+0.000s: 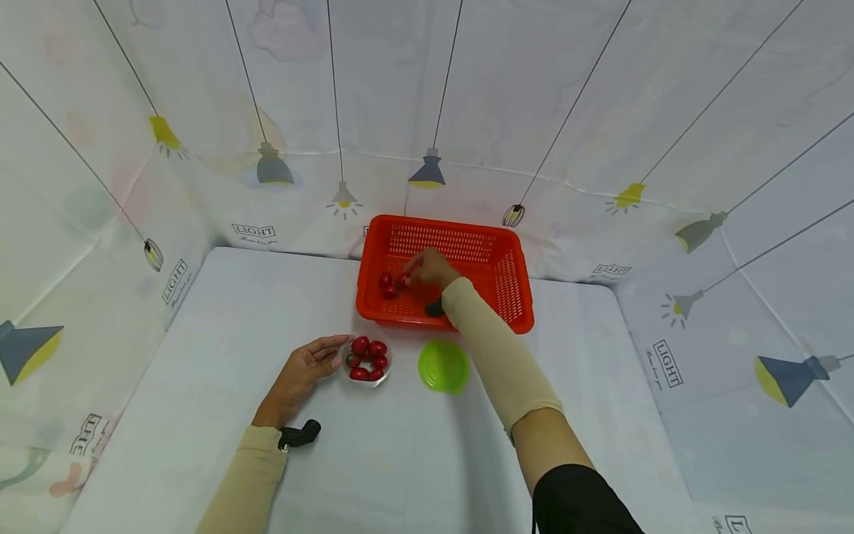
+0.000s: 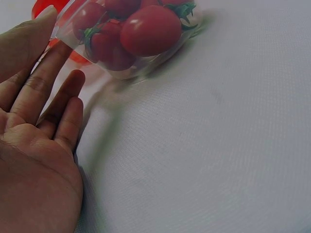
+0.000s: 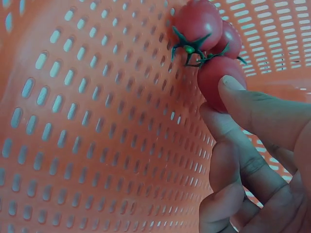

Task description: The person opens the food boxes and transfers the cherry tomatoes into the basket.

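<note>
In the red basket, my right hand pinches a cherry tomato between thumb and fingers. Two more cherry tomatoes with green stems lie right beside it against the basket. On the table to the left stands a small clear plastic container with several cherry tomatoes inside. My left hand holds that container at its left side, the thumb at its rim and the fingers against the wall; its last two fingers are free of it.
The slotted red basket stands at the back of the white table, near the printed backdrop. A round green lid lies right of the clear container, below the basket, close to my right forearm.
</note>
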Motion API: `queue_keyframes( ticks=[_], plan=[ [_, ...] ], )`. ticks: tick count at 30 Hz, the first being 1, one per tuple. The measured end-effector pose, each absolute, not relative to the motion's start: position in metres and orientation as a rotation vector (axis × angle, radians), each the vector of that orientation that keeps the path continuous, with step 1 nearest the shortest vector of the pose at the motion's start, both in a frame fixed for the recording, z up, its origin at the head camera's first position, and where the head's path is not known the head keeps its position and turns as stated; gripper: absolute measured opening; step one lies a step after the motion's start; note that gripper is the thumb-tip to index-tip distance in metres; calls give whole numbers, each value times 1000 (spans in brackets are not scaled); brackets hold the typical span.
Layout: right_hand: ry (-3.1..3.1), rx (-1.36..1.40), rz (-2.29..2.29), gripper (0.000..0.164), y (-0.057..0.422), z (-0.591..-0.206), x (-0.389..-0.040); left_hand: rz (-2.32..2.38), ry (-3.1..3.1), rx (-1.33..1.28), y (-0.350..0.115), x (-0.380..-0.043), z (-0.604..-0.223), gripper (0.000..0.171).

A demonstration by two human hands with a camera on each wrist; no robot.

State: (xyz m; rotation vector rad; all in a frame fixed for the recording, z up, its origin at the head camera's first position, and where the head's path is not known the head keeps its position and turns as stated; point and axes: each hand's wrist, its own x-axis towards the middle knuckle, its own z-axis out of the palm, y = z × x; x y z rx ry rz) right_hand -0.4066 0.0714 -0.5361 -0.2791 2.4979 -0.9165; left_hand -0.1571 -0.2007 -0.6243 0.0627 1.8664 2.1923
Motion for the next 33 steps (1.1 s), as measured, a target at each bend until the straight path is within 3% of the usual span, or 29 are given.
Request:
queue_keyframes(
  ticks=[21, 33],
  plan=[
    [2489, -293, -753, 30, 70, -537, -412, 2184, 1903, 132, -206, -163, -636, 48],
    [2548, -325, -793, 44, 84, -498, -408, 2170, 1905, 121, -206, -162, -633, 49]
  ],
)
